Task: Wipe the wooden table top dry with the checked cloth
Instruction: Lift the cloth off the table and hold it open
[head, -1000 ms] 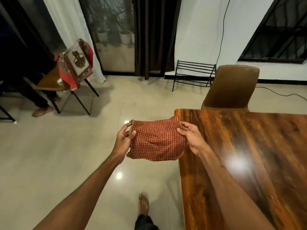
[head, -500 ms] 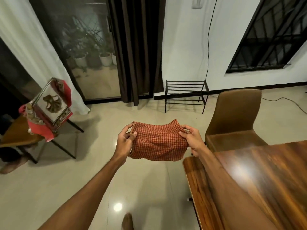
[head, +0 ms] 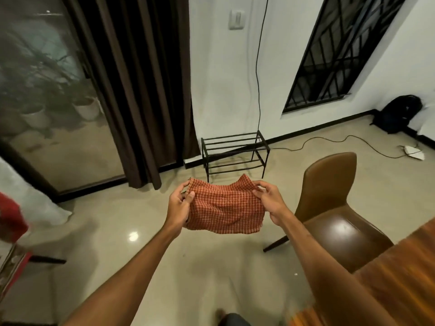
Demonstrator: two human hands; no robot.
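Note:
A red-and-orange checked cloth (head: 226,210) hangs folded in the air over the floor, stretched between both hands. My left hand (head: 179,205) pinches its upper left edge. My right hand (head: 270,201) pinches the upper right corner. The wooden table top (head: 388,278) shows only as a glossy corner at the lower right, well apart from the cloth and below my right forearm.
A brown chair (head: 334,201) stands at the table's end, just right of my right hand. A black metal rack (head: 233,154) sits against the wall beyond the cloth. A cable (head: 329,142) trails across the tiled floor. Dark curtains and a glass door are at the left.
The view has swung up and to the left, so the table slid to the lower right corner. Both hands keep holding the cloth stretched between them.

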